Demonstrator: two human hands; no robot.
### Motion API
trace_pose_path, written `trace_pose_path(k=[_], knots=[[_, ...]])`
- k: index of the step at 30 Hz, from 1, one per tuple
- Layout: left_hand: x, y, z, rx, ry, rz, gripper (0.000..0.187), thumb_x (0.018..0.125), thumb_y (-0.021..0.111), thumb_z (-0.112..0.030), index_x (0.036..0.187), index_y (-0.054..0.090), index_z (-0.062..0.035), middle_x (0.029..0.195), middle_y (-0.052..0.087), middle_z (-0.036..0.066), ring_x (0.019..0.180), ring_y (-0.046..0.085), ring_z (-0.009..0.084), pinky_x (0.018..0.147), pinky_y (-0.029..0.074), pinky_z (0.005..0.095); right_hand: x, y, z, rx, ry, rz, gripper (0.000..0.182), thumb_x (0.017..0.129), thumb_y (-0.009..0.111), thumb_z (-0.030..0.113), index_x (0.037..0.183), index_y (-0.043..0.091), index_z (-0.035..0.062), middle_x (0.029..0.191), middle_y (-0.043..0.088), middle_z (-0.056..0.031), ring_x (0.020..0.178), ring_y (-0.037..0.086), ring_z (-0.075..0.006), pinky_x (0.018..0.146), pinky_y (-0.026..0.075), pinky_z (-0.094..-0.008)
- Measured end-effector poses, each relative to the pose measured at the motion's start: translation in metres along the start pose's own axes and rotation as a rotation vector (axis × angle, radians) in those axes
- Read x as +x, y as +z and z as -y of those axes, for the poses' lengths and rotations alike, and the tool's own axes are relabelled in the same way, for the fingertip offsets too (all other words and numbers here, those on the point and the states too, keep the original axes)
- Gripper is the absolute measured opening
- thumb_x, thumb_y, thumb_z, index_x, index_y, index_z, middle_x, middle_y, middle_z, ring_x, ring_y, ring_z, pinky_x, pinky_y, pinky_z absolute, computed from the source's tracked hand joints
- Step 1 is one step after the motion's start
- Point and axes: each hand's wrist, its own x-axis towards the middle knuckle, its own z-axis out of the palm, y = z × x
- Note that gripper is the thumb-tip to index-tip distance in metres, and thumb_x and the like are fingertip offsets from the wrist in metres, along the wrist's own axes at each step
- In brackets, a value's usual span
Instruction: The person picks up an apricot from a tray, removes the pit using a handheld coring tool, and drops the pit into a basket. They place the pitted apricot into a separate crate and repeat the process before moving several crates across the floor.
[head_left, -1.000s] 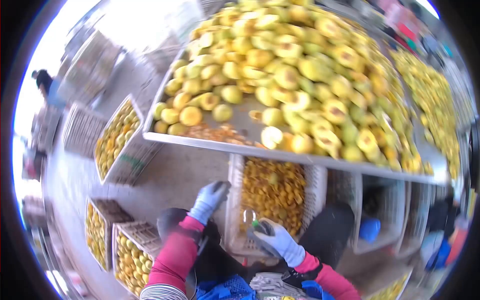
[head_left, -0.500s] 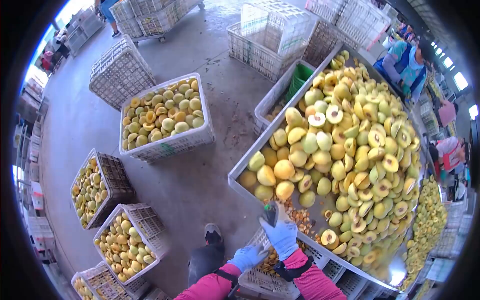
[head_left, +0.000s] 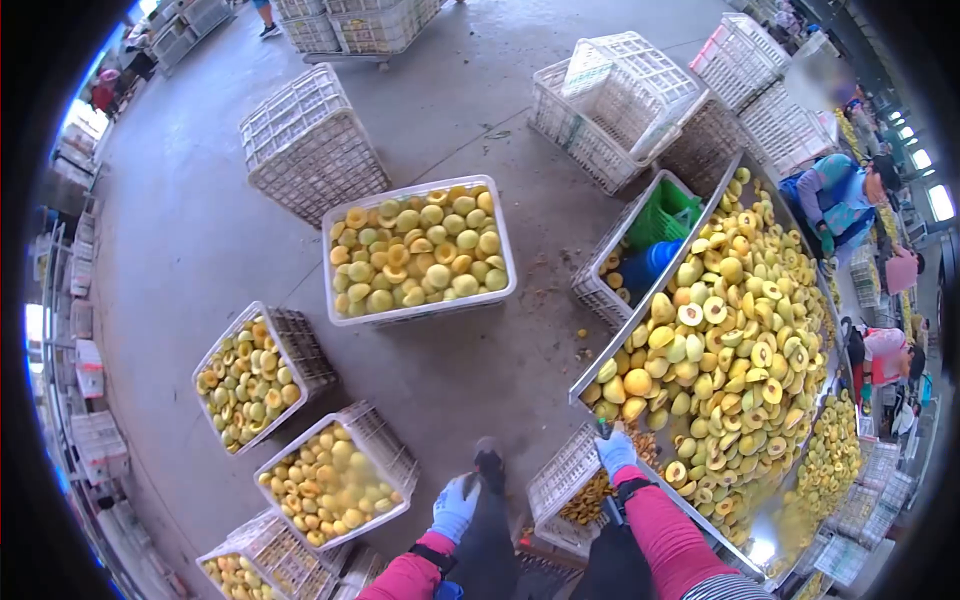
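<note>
My right hand (head_left: pixel 616 452), in a pale blue glove, is closed at the near corner of a metal-edged table (head_left: pixel 640 312). A small dark and green thing shows at its fingertips, too small to name. On the table lies a big heap of halved yellow peaches (head_left: pixel 735 345), some with brown stones showing. Loose peach stones (head_left: pixel 648 446) lie just past that hand. Below it stands a white crate (head_left: pixel 556 484) with stones and scraps in it. My left hand (head_left: pixel 455 510), gloved alike, hangs open over the floor by my leg, holding nothing.
A white crate of peach halves (head_left: pixel 418 250) stands ahead; more full crates (head_left: pixel 330 482) are at the left. By the table is a crate with a green basket (head_left: pixel 665 215) and a blue container (head_left: pixel 652 262). A co-worker (head_left: pixel 845 200) stands across the table.
My view has swung left, so crates and table appear shifted right. My left hand has moved away from the right hand and the stone crate. My right hand stays at the table corner.
</note>
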Motion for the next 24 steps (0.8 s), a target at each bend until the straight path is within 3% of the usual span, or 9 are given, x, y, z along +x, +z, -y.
trace_pose_path(k=[9,13,15,19,20,21,22,23,24], knots=[[0.042,-0.083,0.011,-0.149,-0.113,-0.080,0.036,0.089,0.056,-0.034,0.108,0.063,-0.0052,0.101,0.066,0.017,0.097,0.062,0.0319,0.084,0.047,0.0382,0.025,-0.027,0.000,0.100,0.050,0.330,0.061,0.069,0.072,0.044,0.106,0.054,-0.0010,0.095,0.063,-0.0256,0.093,0.061,-0.0402,0.079,0.048,-0.0445],[0.095,-0.122,-0.027,-0.069,-0.020,-0.011,0.035,0.087,0.059,-0.030,0.110,0.063,-0.0038,0.102,0.067,0.016,0.098,0.064,0.0276,0.085,0.048,0.0357,0.018,-0.008,-0.014,0.247,0.066,0.244,0.064,0.068,0.073,0.045,0.108,0.054,-0.0016,0.097,0.063,-0.0261,0.094,0.060,-0.0413,0.080,0.048,-0.0446],[0.136,-0.139,-0.064,0.001,-0.031,0.032,0.034,0.087,0.060,-0.028,0.109,0.063,-0.0036,0.101,0.067,0.015,0.097,0.064,0.0261,0.084,0.049,0.0355,0.013,-0.010,-0.014,0.352,0.183,0.240,0.061,0.069,0.074,0.041,0.107,0.053,-0.0014,0.097,0.062,-0.0266,0.094,0.059,-0.0428,0.080,0.047,-0.0453],[0.248,-0.123,-0.139,0.010,0.087,0.074,0.036,0.087,0.060,-0.031,0.110,0.063,-0.0031,0.101,0.067,0.015,0.097,0.065,0.0265,0.083,0.049,0.0343,0.002,0.025,-0.044,0.714,0.334,0.185,0.045,0.071,0.076,0.028,0.100,0.057,-0.0011,0.077,0.063,-0.0127,0.067,0.061,-0.0230,0.061,0.049,-0.0353],[0.284,-0.111,-0.173,0.036,0.135,0.103,0.035,0.087,0.060,-0.030,0.110,0.063,-0.0030,0.101,0.067,0.016,0.097,0.065,0.0266,0.083,0.048,0.0343,-0.005,0.007,-0.044,0.854,0.391,0.143,0.040,0.071,0.076,0.024,0.097,0.058,-0.0005,0.072,0.061,-0.0088,0.062,0.059,-0.0186,0.057,0.048,-0.0332],[0.300,-0.106,-0.239,0.128,0.190,0.133,0.034,0.088,0.060,-0.030,0.110,0.062,-0.0034,0.101,0.067,0.015,0.096,0.065,0.0253,0.082,0.048,0.0338,-0.017,-0.012,-0.043,0.947,0.373,0.051,0.043,0.070,0.077,0.024,0.101,0.059,0.0000,0.081,0.065,-0.0113,0.071,0.061,-0.0213,0.067,0.049,-0.0337],[0.312,-0.102,-0.306,0.226,0.246,0.160,0.034,0.088,0.059,-0.029,0.110,0.062,-0.0038,0.100,0.067,0.015,0.095,0.065,0.0241,0.082,0.048,0.0332,-0.024,-0.015,-0.048,0.952,0.442,0.108,0.036,0.073,0.076,0.018,0.099,0.058,0.0010,0.079,0.062,-0.0056,0.068,0.056,-0.0155,0.063,0.048,-0.0313],[0.351,-0.082,-0.327,-0.007,0.253,0.233,0.034,0.088,0.059,-0.029,0.110,0.062,-0.0038,0.099,0.068,0.015,0.093,0.065,0.0226,0.080,0.048,0.0326,-0.033,-0.028,-0.048,1.296,0.592,0.206,0.031,0.074,0.073,0.007,0.099,0.056,0.0020,0.081,0.060,-0.0041,0.069,0.055,-0.0133,0.063,0.049,-0.0283],[0.397,-0.060,-0.346,-0.240,0.260,0.301,0.034,0.089,0.059,-0.029,0.110,0.062,-0.0038,0.098,0.068,0.014,0.091,0.065,0.0212,0.079,0.048,0.0320,-0.040,-0.027,-0.049,1.450,0.560,0.120,0.022,0.078,0.071,0.010,0.085,0.050,0.0110,0.056,0.051,-0.0014,0.040,0.046,-0.0133,0.035,0.035,-0.0288]])
